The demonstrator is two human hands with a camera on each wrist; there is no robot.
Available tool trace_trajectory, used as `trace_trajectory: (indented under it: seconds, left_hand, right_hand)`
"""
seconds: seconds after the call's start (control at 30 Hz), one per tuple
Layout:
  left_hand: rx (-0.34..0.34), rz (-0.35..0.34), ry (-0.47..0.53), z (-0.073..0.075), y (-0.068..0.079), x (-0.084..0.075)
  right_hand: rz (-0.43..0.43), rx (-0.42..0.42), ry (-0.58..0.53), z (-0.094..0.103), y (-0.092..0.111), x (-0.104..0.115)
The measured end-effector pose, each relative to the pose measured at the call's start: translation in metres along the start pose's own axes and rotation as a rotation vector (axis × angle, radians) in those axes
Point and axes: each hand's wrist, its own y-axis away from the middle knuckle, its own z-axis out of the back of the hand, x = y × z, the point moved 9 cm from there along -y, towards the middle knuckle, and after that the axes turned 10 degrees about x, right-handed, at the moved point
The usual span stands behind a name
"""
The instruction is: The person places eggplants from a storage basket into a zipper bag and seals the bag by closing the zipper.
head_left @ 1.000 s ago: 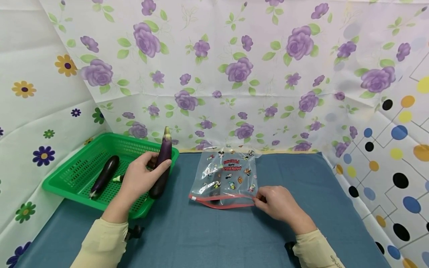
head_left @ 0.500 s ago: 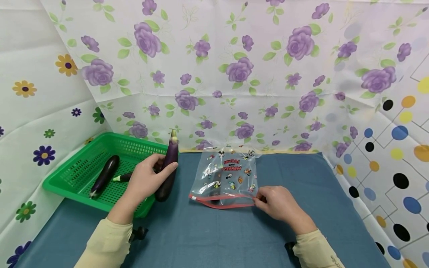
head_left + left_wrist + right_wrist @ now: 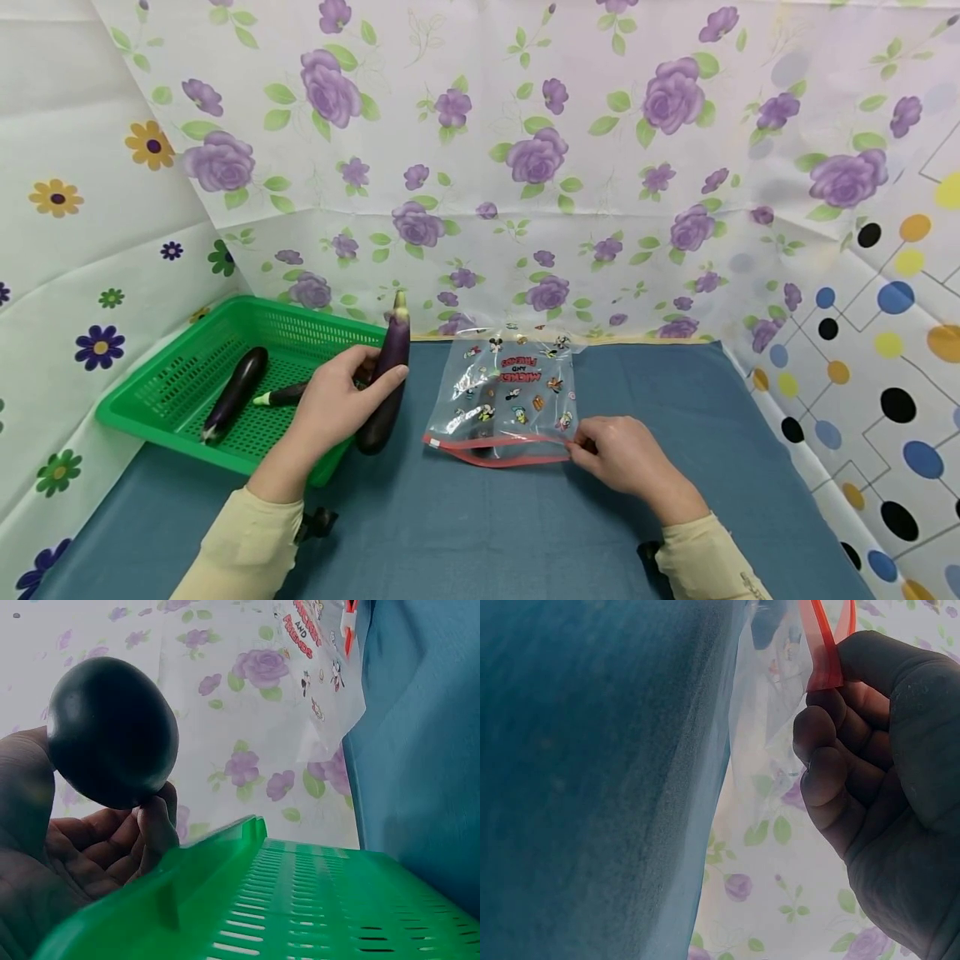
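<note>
Cloth (image 3: 480, 533): blue, lies below.
Eggplant (image 3: 384, 412): left hand (image 3: 341, 400) pinches it; smooth skin may cause slip.
Bag (image 3: 498, 396): right of this grip, right hand (image 3: 618, 454) pinches its edge; careless pulling may close it.

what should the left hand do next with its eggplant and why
Probably the left hand should bring its eggplant to the near side of the bag, in line with the opening: the eggplant is gripped but outside the bag, the red edges stand apart, and the right hand pinches one end.

Blue cloth (image 3: 487, 533) — green basket (image 3: 193, 360), zip bag (image 3: 506, 396)
</note>
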Motion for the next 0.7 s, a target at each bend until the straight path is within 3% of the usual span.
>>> trace_trajectory:
  seconds: [0.7]
  left_hand:
    - [0.048, -0.037, 0.002, -0.015, 0.003, -0.013]
  right_hand:
    - [0.008, 0.007, 0.011, 0.0, 0.0, 0.001]
